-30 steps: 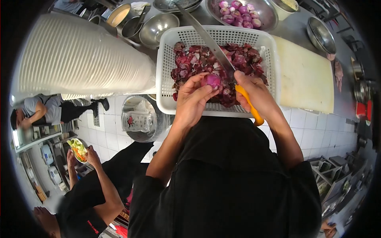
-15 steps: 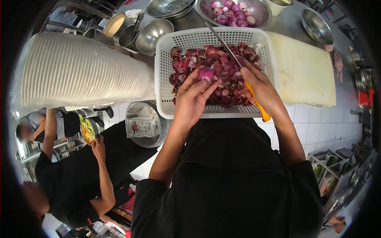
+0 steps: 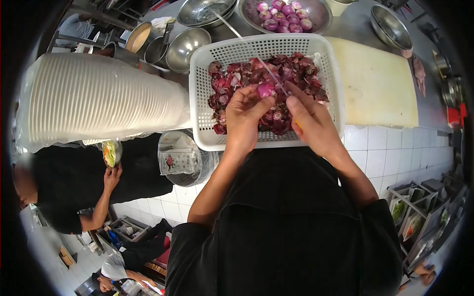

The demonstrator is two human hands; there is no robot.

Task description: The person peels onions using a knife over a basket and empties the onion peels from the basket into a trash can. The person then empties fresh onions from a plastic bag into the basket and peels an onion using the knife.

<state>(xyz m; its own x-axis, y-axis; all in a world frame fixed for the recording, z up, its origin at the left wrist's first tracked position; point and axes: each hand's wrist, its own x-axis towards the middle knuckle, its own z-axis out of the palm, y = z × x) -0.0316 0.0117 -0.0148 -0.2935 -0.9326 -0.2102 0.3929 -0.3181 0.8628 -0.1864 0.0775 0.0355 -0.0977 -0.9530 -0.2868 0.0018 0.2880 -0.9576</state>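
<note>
My left hand (image 3: 243, 118) pinches a purple-red onion (image 3: 266, 90) between thumb and fingers. Wrapped round the handle of a long knife (image 3: 269, 71) is my right hand (image 3: 315, 121); a bit of yellow handle shows beneath it. The blade points up and left, crossing close to the onion; whether it touches cannot be made out. Both hands are above a white perforated plastic basket (image 3: 266, 42) full of dark red onion skins and trimmings (image 3: 232, 81). Beyond it, a metal bowl (image 3: 245, 15) holds several peeled onions (image 3: 289, 19).
A pale cutting board (image 3: 377, 81) lies right of the basket. To the left is a plastic-wrapped stack of white dishes (image 3: 103, 96). Metal bowls (image 3: 187, 49) stand behind. Below left, a co-worker in black (image 3: 98, 190) carries a bowl of vegetables (image 3: 111, 154) near a clear bin (image 3: 182, 165).
The knife has turned, its blade now leaning further left and its handle mostly covered by my right hand. My hands are closer together. The co-worker in black has moved left.
</note>
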